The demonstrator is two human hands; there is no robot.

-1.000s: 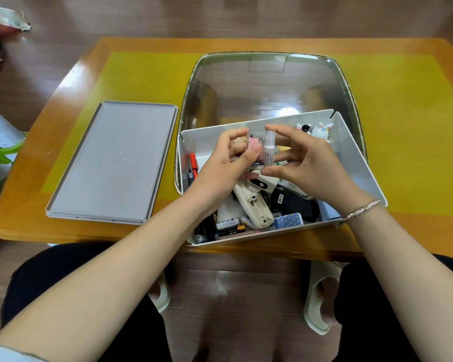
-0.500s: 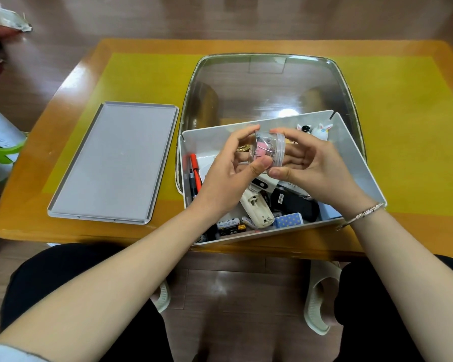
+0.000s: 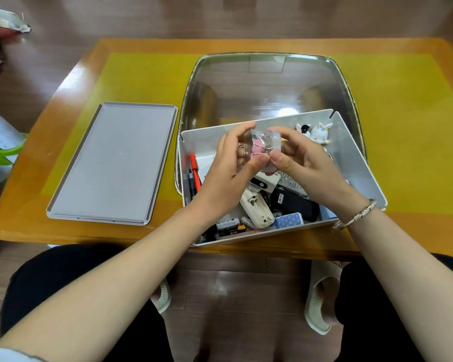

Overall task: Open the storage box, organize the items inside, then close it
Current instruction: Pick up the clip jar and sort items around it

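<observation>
Nearest the person, the open storage box (image 3: 356,163) sits at the front edge of the counter (image 3: 71,231), crowded with batteries (image 3: 228,226), a cream remote (image 3: 256,209), a black device (image 3: 294,205) and a blue dotted case (image 3: 288,220); red pens (image 3: 194,169) lie along its left wall. Above the box, the left hand (image 3: 228,173) and right hand (image 3: 301,163) both grip a small clear jar (image 3: 266,147) between curled fingers and thumbs, pink clips showing inside it. Two small bunny figures (image 3: 321,131) stand in the far right corner. The grey lid (image 3: 113,163) lies flat to the left, apart from the box. Behind the box rests a clear tray (image 3: 267,87).
</observation>
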